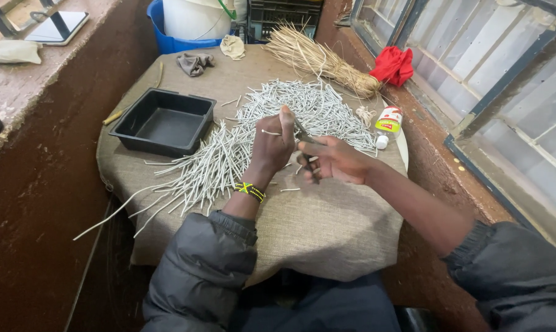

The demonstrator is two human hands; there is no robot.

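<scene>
Head view looks down over a small bench draped in coarse tan cloth, with the person's two arms in dark grey sleeves reaching in from the near edge. Left hand is closed around a short pale stick, pinching it so that its end pokes out to the left. Right hand is gripping a pair of dark scissors, the blades angled up toward the left hand and meeting it just beside the stick. A beaded wristband in black, yellow and green sits on the left wrist.

Under and beyond both hands lies a broad heap of cut pale sticks, fanning from the middle of the bench down toward its near left edge, where a few long ones overhang. Left of the heap stands a black rectangular tray. At the far right a bundle of dry straw lies slantwise, with a red cloth just beyond it on the sill. A small white bottle with a red label lies on its side near the bench's right edge. Far behind, a white bucket sits in a blue tub.
</scene>
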